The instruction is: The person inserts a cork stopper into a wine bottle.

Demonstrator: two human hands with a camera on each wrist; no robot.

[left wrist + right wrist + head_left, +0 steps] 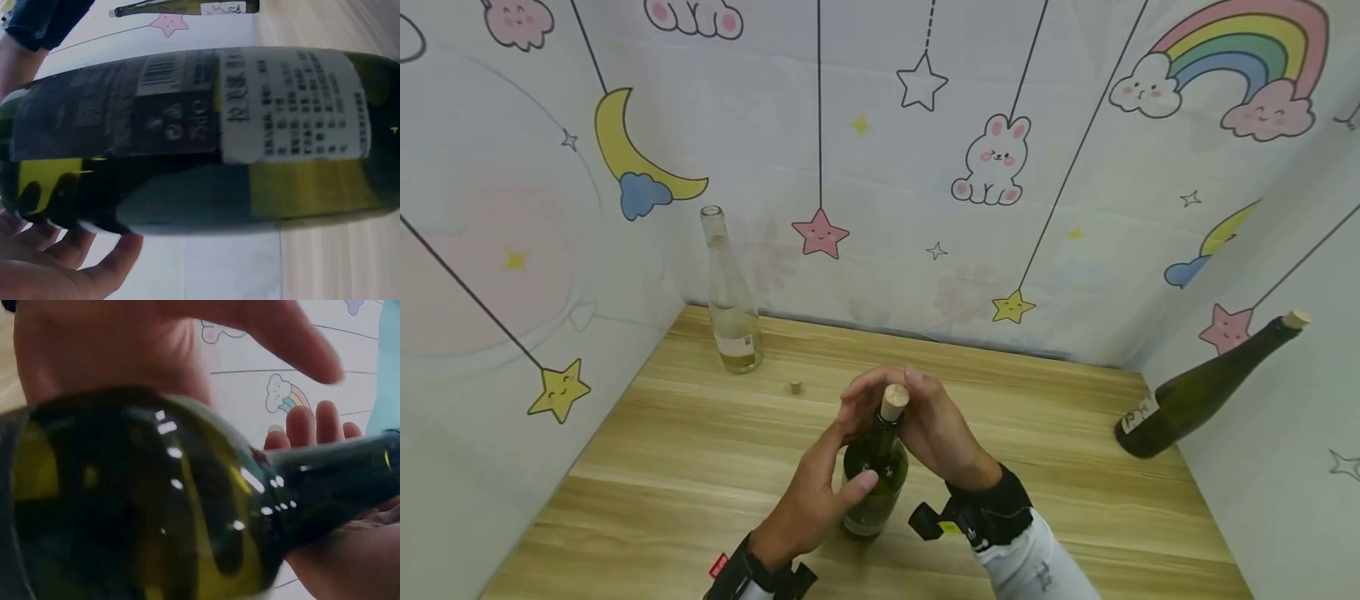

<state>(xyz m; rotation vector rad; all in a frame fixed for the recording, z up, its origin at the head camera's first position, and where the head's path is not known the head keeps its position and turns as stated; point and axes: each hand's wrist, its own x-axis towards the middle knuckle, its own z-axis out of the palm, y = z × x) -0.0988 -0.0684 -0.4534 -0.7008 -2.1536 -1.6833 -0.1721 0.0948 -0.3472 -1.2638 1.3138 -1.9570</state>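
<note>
A green glass wine bottle (pixel 867 500) with a cork (pixel 895 402) in its mouth stands between my two hands. The left hand (pixel 811 487) is at its left side, the thumb overlapping the bottle's shoulder and the loosely bent fingers reaching up beside the neck. On the other side, the right hand (pixel 942 429) has its palm toward the neck, fingertips near the cork's level. Loosely spread fingers (pixel 122 259) show along the bottle's edge in the left wrist view, above which its back label (pixel 294 103) faces the camera. The right wrist view shows the bottle's dark shoulder (pixel 150 500) close up.
A clear bottle (pixel 733 312) without a cork stands at the back left, with a small loose cork (pixel 796 387) to its right. Another corked green bottle (pixel 1202 387) is at the right edge of the wooden table (pixel 700 467). Printed cloth walls (pixel 895 183) enclose the back and sides.
</note>
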